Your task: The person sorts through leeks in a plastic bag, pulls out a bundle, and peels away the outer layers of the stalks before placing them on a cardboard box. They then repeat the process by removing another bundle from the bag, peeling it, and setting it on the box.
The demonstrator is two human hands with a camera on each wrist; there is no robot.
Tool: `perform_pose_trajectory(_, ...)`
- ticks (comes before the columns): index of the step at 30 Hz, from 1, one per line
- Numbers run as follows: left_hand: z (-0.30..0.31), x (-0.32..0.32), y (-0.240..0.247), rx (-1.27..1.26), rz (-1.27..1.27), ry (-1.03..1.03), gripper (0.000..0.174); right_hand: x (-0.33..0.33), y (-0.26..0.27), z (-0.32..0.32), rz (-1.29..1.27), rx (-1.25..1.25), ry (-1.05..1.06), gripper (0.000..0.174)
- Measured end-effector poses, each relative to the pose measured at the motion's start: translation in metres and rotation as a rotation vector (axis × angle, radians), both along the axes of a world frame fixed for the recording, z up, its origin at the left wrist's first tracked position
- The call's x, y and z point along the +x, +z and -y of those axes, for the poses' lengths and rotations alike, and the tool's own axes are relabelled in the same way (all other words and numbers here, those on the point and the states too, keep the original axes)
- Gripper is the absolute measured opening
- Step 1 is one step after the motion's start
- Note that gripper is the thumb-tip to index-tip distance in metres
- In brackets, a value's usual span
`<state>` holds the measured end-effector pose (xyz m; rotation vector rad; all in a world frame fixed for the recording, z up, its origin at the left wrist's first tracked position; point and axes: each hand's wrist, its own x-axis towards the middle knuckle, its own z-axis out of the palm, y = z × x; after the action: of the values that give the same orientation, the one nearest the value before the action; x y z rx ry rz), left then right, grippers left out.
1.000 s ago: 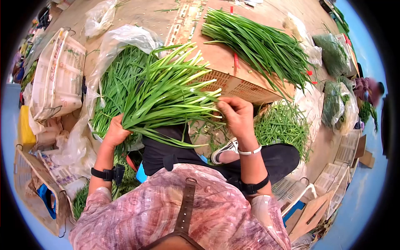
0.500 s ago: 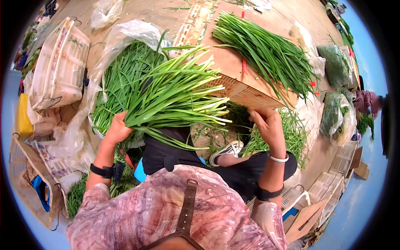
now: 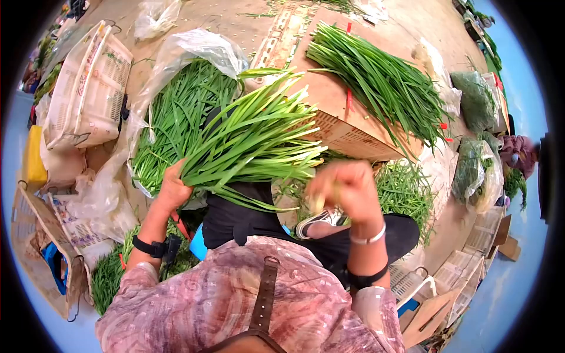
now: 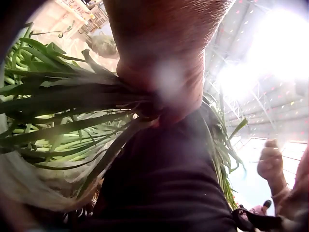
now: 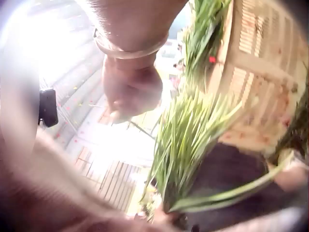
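Observation:
My left hand point(image 3: 175, 187) grips a bunch of garlic chives point(image 3: 253, 138) low on its leafy side, above my left thigh. The pale stem ends fan out to the right. In the left wrist view dark blades point(image 4: 72, 99) run out of that grip. My right hand point(image 3: 348, 189), blurred, hangs just right of the stem ends with its fingers bent. In the right wrist view the right hand point(image 5: 133, 92) is apart from the bunch, a thin dark strand near its fingertips; I cannot tell whether it pinches anything.
Ahead, a tied-looking pile of chives point(image 3: 376, 82) lies on an upturned crate point(image 3: 347, 126). A plastic bag point(image 3: 206, 44) full of chives point(image 3: 176, 112) is at my left. Loose chives point(image 3: 406, 191) heap beyond my right knee. White crates point(image 3: 91, 88) stand at the left.
My right hand went from the stem ends out right toward the loose heap, then came back left near the stems. My left hand has kept its hold on the bunch.

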<state>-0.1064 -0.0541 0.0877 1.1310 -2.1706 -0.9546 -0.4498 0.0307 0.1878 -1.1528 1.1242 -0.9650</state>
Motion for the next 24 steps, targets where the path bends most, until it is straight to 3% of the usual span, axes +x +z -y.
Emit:
perform_pose_trajectory(1,-0.001,-0.001,0.000,-0.024,0.011,-0.018,0.036,-0.008,-0.003,0.012,-0.192,0.048,-0.196,0.014)
perform_pose_trajectory(3,0.002,0.000,-0.008,0.033,0.005,-0.007,0.037,-0.027,-0.049,0.044,-0.645,-0.241,-0.436,0.024)
perform_pose_trajectory(5,0.002,-0.002,-0.008,0.068,-0.006,0.035,0.039,-0.020,-0.043,0.068,-0.776,-0.113,-0.275,0.034)
perform_pose_trajectory(6,0.003,0.000,-0.011,0.037,-0.020,0.007,0.040,-0.016,-0.064,0.077,-0.900,-0.360,-0.305,0.037)
perform_pose_trajectory(7,0.003,0.002,-0.015,0.039,-0.018,0.003,0.040,-0.015,-0.077,0.082,-0.892,-0.244,-0.256,0.035)
perform_pose_trajectory(11,-0.002,-0.003,-0.013,0.002,-0.001,0.097,0.040,-0.010,-0.051,0.049,-0.884,-0.330,-0.259,0.027)
perform_pose_trajectory(13,-0.001,-0.010,0.005,0.135,-0.390,0.264,0.039,-0.012,-0.035,0.023,-0.772,-0.509,-0.380,0.025)
perform_pose_trajectory(15,0.006,-0.010,0.014,0.126,-0.379,0.245,0.040,-0.012,-0.036,0.005,-0.421,-0.572,-0.502,0.022)
perform_pose_trajectory(19,0.011,-0.011,-0.006,0.099,-0.137,0.151,0.042,-0.013,-0.069,-0.010,0.104,-0.042,-0.636,0.018)
perform_pose_trajectory(21,0.000,-0.010,0.000,0.129,-0.093,0.178,0.040,-0.011,-0.075,-0.019,0.455,0.003,-0.674,0.016)
perform_pose_trajectory(24,0.006,-0.002,-0.012,0.150,-0.103,0.175,0.039,-0.028,-0.100,-0.028,0.708,-0.018,-0.722,0.011)
